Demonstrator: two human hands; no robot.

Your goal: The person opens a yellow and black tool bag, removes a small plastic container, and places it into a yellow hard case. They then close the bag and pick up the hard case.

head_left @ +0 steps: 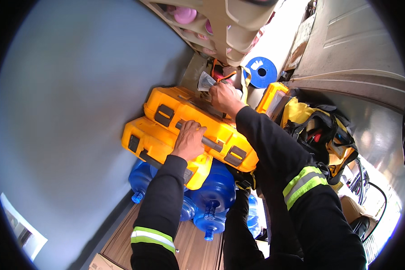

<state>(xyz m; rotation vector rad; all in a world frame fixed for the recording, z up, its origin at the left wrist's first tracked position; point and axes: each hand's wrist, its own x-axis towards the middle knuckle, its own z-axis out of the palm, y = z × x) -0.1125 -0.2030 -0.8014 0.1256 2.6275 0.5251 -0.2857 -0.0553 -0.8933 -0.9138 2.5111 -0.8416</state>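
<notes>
Two yellow hard cases with dark latches are stacked at the centre. My left hand (pixel 190 140) is closed round the dark handle (pixel 212 143) of the upper case (pixel 240 143). The lower case (pixel 142 131) juts out to the left beneath it. Beyond the upper case, my right hand (pixel 226 99) is closed, its fingers pinched together. Around its fingertips are a small clear plastic bag (pixel 206 81), an orange-and-black strip (pixel 227 77) and a yellowish strap (pixel 245 85). What the fingers grip is hard to make out.
Large blue water bottles (pixel 211 186) lie under the cases. A blue spool (pixel 262 72) stands at the back, beside another yellow case (pixel 271 100). An open yellow-and-black tool bag (pixel 317 123) sits at right. A beige rack (pixel 220 27) overhangs the far side; a grey-blue wall (pixel 76 99) bounds the left.
</notes>
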